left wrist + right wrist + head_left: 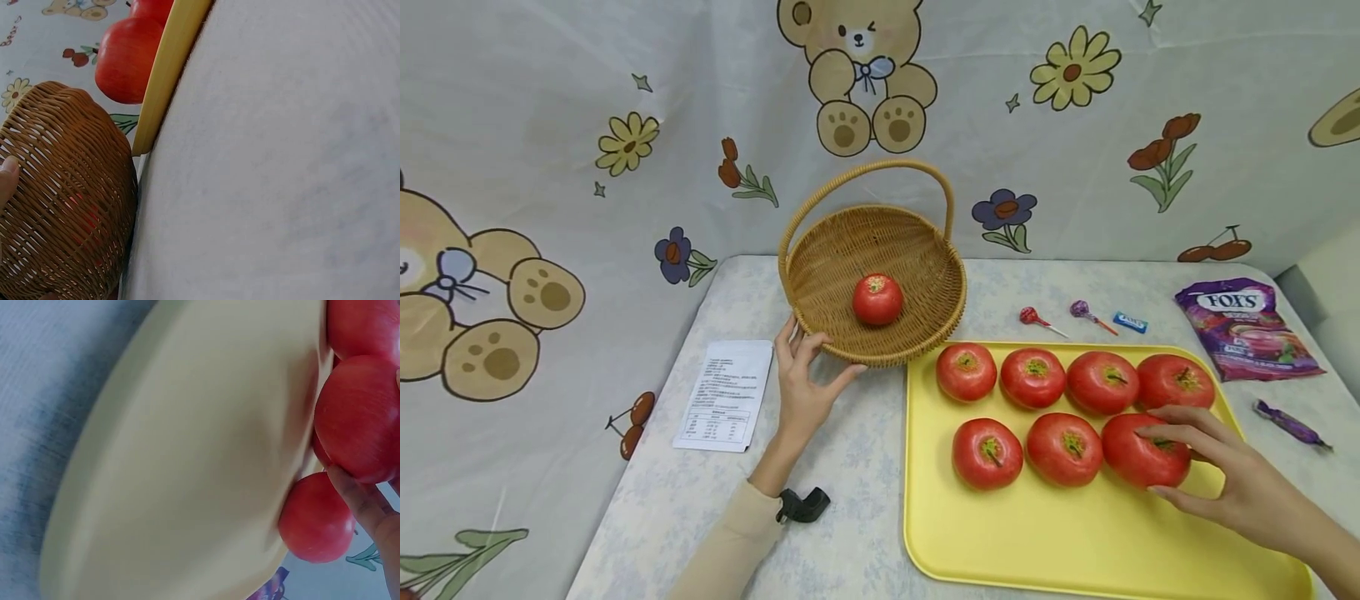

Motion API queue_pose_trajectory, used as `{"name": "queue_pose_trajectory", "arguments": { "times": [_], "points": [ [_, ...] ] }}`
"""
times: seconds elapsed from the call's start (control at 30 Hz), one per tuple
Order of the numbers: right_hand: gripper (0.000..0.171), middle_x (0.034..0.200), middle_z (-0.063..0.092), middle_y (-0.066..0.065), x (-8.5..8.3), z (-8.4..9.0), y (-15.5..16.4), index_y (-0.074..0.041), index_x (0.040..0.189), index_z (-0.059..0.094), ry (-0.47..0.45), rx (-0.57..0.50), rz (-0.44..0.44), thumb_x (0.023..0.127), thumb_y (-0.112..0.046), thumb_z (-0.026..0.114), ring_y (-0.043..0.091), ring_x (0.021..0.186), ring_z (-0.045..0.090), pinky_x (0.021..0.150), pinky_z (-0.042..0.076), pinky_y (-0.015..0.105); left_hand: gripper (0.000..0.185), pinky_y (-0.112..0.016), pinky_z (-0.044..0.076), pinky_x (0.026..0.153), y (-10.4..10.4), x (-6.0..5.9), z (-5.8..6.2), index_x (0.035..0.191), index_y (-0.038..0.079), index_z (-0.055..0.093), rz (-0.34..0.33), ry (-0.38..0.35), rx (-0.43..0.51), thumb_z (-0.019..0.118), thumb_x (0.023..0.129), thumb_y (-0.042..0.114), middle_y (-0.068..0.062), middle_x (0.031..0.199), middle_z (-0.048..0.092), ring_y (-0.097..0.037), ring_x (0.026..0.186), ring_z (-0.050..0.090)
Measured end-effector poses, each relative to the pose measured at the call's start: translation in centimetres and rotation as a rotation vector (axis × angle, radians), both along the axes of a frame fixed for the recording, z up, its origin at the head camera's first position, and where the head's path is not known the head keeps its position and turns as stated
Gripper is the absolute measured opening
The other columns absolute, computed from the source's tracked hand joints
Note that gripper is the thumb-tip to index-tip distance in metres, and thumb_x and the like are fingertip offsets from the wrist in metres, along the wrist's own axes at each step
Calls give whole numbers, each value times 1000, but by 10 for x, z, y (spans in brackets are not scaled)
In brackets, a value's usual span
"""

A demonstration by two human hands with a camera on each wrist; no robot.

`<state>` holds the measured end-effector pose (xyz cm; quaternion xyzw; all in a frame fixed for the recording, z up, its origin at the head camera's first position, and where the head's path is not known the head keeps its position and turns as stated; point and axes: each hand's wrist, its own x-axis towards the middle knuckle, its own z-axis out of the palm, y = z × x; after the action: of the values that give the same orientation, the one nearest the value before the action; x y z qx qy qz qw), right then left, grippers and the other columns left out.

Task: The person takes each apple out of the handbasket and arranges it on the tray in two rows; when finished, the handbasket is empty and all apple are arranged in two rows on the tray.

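Two hands work over a pale patterned bench that fills the lower half of the head view, backed by a cloth printed with bears and flowers. Next in size, the yellow tray lies at the lower right of the frame and carries seven red apples in two rows, four behind and three in front. The wicker basket, with its arched handle, sits at the centre of the frame just beyond the tray's upper left corner, and one apple in the basket rests on its floor.

The left hand, at the lower left of centre, lies against the basket's near rim with its fingers spread and relaxed, thumb along the weave. The right hand, at the lower right, curls its fingers over the front-row right apple, thumb beneath and fingertips on top, the apple still on the tray.

A printed paper sheet lies left of the left hand. A purple candy bag sits at the right edge of the bench. Two lollipops, a small blue sweet and a purple wrapped sweet lie near the tray's far and right sides.
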<state>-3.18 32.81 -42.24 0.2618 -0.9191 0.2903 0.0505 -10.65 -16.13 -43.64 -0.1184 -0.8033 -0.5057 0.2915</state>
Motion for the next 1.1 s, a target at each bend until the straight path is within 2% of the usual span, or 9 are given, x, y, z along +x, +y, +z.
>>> {"name": "queue_pose_trajectory", "arguments": {
  "times": [0.23,0.5,0.83,0.9,0.97,1.1],
  "points": [
    [82,130,46,-7,2,-9,2,-19,120,66,8,-4,-16,47,5,94,-13,122,33,84,36,-7,49,-23,47,104,-1,1,0,105,-5,56,0,-21,-3,88,68,-1,-33,149,20,-51,138,32],
    [82,131,45,-7,2,-8,1,-19,121,65,19,15,-5,48,2,94,-14,124,30,86,33,-8,49,-33,50,103,-1,2,0,105,-5,57,-2,-30,-2,88,68,1,-34,149,19,-51,137,33],
    [84,129,47,-2,0,-8,-1,-23,121,66,48,65,6,46,-2,95,-13,124,27,92,26,-8,50,-23,46,104,0,1,0,107,-6,56,-8,-27,-3,88,68,0,-34,150,18,-52,138,31],
    [85,128,47,-1,0,-8,-2,-24,122,65,46,71,4,46,-3,96,-13,123,27,92,26,-8,50,-23,45,104,0,1,0,107,-6,56,-8,-33,-1,88,68,-1,-33,150,17,-52,138,30],
    [85,128,48,0,0,-7,-3,-24,122,65,48,71,3,46,-2,96,-13,123,28,92,26,-8,50,-29,47,104,0,1,0,107,-6,56,-8,-41,2,88,68,0,-32,151,17,-51,139,30],
    [84,128,48,0,1,-6,-5,-24,122,65,53,70,7,46,-2,96,-12,124,28,93,25,-8,52,-34,49,103,-7,-7,-18,109,2,58,-5,-40,-9,89,69,9,-21,156,16,-42,143,29]
  ]
}}
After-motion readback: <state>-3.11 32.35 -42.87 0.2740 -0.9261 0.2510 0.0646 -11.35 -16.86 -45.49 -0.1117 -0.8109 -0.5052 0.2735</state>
